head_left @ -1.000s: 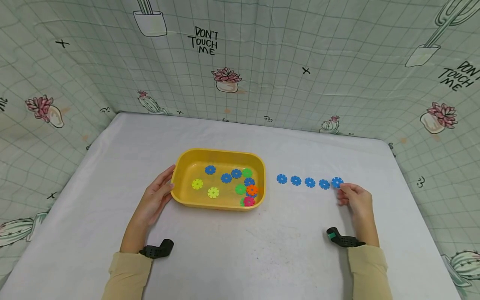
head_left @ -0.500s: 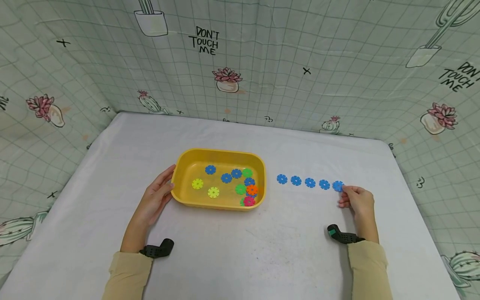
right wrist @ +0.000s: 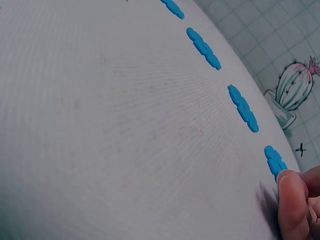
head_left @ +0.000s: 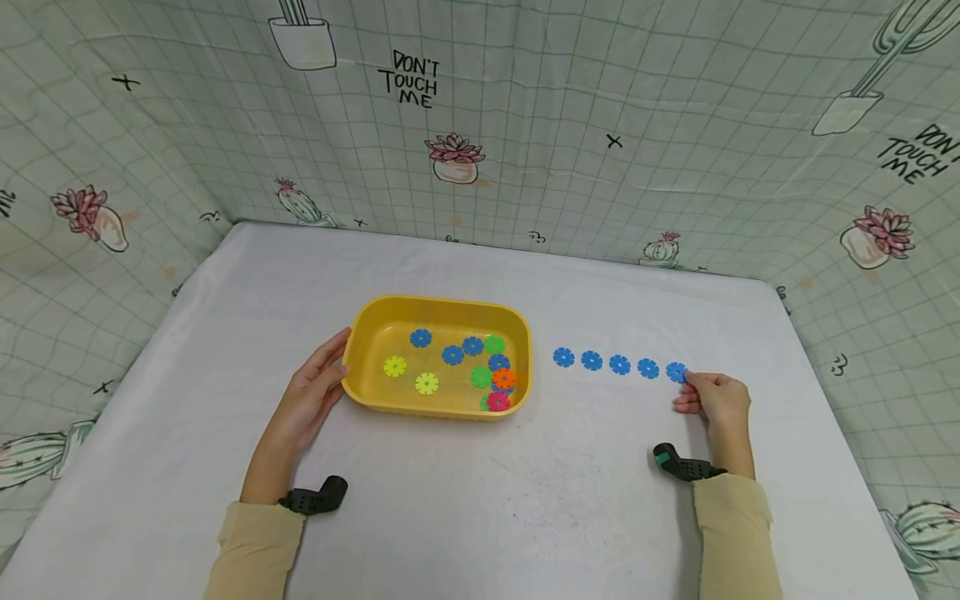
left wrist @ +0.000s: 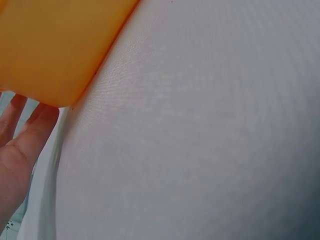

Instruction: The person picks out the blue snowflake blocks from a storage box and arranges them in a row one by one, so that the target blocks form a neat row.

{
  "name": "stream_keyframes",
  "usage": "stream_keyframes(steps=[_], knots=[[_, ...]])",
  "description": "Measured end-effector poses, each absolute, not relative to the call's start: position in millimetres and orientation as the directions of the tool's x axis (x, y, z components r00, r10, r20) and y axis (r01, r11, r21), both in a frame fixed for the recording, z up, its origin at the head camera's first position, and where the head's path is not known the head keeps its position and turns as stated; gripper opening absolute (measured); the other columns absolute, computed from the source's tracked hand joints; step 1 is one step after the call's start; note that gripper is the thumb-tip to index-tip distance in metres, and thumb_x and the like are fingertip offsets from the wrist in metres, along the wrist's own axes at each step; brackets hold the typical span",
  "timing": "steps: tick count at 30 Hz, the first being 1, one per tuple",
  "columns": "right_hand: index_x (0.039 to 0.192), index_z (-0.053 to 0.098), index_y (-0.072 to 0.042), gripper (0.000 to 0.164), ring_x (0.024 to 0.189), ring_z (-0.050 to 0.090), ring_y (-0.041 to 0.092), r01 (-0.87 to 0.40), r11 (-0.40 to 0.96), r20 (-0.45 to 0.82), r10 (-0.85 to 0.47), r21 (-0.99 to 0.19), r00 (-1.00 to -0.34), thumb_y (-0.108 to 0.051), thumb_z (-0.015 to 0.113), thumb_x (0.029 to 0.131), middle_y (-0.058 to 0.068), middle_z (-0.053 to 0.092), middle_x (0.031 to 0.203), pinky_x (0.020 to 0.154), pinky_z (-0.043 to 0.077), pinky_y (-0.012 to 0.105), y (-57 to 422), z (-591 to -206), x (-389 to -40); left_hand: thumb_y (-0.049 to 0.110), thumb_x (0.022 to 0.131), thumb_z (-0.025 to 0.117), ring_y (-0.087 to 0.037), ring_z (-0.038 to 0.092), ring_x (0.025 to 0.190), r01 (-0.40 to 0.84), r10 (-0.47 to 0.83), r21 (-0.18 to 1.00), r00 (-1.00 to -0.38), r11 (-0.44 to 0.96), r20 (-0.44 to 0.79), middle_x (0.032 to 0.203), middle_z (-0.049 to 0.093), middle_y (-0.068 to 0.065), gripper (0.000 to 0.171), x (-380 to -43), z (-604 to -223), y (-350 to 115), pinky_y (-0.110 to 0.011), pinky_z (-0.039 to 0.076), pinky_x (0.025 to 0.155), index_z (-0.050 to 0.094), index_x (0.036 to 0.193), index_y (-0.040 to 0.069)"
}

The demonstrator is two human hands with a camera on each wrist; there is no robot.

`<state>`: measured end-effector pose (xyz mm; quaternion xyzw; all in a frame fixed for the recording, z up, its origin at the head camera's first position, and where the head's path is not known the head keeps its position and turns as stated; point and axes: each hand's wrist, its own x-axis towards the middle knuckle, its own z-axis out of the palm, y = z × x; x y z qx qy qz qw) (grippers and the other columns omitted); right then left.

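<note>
On the right of the table, several blue notched discs (head_left: 619, 365) lie flat in a row. My right hand (head_left: 720, 404) is at the right end of that row, thumb and index finger pinching the edge of the last blue disc (head_left: 676, 372). In the right wrist view the thumb (right wrist: 292, 200) covers part of a blue disc (right wrist: 273, 159). The yellow tray (head_left: 435, 410) stands left of the row. Against its left end rests my left hand (head_left: 307, 396), with fairly straight fingers; in the left wrist view the fingertips (left wrist: 47, 114) touch the tray's wall (left wrist: 55, 65).
Inside the tray lie loose discs: several blue, two yellow (head_left: 427, 383), some green (head_left: 481, 377), an orange one (head_left: 504, 378) and a pink one (head_left: 498, 402). A white cloth (head_left: 480, 517) covers the table. Behind it hangs a patterned curtain (head_left: 540, 100).
My right hand has come down slightly toward me and to the right, bringing the last blue disc level with the row. The left hand and tray have stayed put.
</note>
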<state>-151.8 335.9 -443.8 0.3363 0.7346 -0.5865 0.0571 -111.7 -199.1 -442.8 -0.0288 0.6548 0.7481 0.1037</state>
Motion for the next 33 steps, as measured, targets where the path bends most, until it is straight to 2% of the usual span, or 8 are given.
stream_keyframes(steps=[16, 20, 25, 29, 33], knots=[[0.096, 0.05, -0.006, 0.013, 0.047, 0.063, 0.009, 0.575, 0.125, -0.478, 0.428, -0.809, -0.767, -0.019, 0.051, 0.094, -0.006, 0.059, 0.056, 0.053, 0.056, 0.025, 336, -443, -151, 0.018, 0.098, 0.046, -0.005, 0.044, 0.122, -0.204, 0.109, 0.972, -0.975, -0.12, -0.191, 0.154, 0.021, -0.009, 0.054, -112, -443, -199, -0.013, 0.044, 0.093, 0.026, 0.148, 0.018], [0.097, 0.049, -0.008, 0.012, 0.049, 0.063, 0.009, 0.571, 0.093, -0.484, 0.433, -0.815, -0.761, -0.02, 0.05, 0.095, -0.006, 0.059, 0.057, 0.054, 0.056, 0.025, 335, -442, -150, 0.018, 0.098, 0.046, -0.005, 0.044, 0.122, -0.203, 0.109, 0.972, -0.976, -0.122, -0.19, 0.154, 0.021, -0.009, 0.054, -112, -443, -199, -0.013, 0.044, 0.093, 0.026, 0.148, 0.017], [0.099, 0.047, -0.015, 0.014, 0.058, 0.066, 0.009, 0.568, 0.019, -0.508, 0.425, -0.823, -0.75, -0.028, 0.048, 0.096, -0.006, 0.061, 0.066, 0.06, 0.056, 0.021, 329, -436, -145, 0.018, 0.098, 0.045, -0.005, 0.044, 0.122, -0.199, 0.113, 0.973, -0.976, -0.116, -0.186, 0.155, 0.02, -0.01, 0.054, -112, -442, -199, -0.013, 0.044, 0.093, 0.025, 0.148, 0.016], [0.102, 0.045, -0.017, 0.015, 0.063, 0.065, 0.008, 0.513, -0.01, -0.473, 0.403, -0.858, -0.783, -0.03, 0.048, 0.096, -0.007, 0.063, 0.07, 0.063, 0.056, 0.021, 319, -435, -141, 0.017, 0.098, 0.045, -0.005, 0.044, 0.121, -0.199, 0.114, 0.973, -0.976, -0.119, -0.186, 0.155, 0.02, -0.01, 0.054, -112, -442, -199, -0.013, 0.044, 0.093, 0.025, 0.148, 0.016], [0.105, 0.048, -0.016, 0.024, 0.064, 0.064, 0.007, 0.406, 0.033, -0.362, 0.392, -0.913, -0.846, -0.035, 0.054, 0.093, -0.007, 0.064, 0.074, 0.062, 0.056, 0.02, 311, -451, -149, 0.018, 0.098, 0.046, -0.004, 0.045, 0.12, -0.202, 0.114, 0.971, -0.976, -0.129, -0.187, 0.155, 0.02, -0.01, 0.054, -112, -442, -199, -0.013, 0.045, 0.092, 0.025, 0.148, 0.016]])
